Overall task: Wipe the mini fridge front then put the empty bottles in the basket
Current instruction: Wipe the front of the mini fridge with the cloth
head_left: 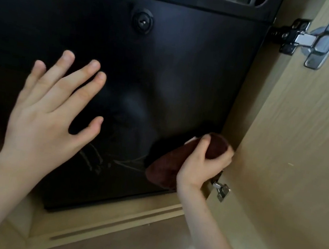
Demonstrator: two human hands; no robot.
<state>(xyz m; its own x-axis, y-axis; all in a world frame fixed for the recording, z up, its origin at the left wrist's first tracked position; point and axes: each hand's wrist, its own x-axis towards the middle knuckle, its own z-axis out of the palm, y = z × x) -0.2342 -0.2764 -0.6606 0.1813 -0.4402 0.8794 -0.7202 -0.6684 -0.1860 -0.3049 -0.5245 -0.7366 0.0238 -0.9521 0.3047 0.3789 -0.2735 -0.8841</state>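
I am in the middle of the first step. The glossy black mini fridge front point(167, 62) fills most of my view, set inside a pale beige wooden cabinet whose door point(303, 142) stands open at my right. My left hand point(49, 121) is spread wide with straight fingers over the lower left of the fridge front and holds nothing. I cannot tell whether the palm really presses the panel. My right hand point(200, 162) is curled round a bunched dark brown cloth point(163, 170) and holds it against the lower right corner of the front, close to the cabinet's side wall.

I judge the wiping unfinished: pale streaks point(96, 159) show low on the panel between my two hands, and a dull hazy patch sits near the middle. The upper part looks cleaner, though the sheen makes that hard to be sure of. The second step is not begun. I see neither the empty bottles nor the basket here, so both lie outside this view.

By count:
- one fridge front
- one open cabinet door
- two hands
- one cloth
- two silver metal hinges, the large upper one point(313, 39) and a smaller lower one point(221, 189) just beside my right wrist
- one round black lock point(142, 22) high on the front
- no bottles and no basket
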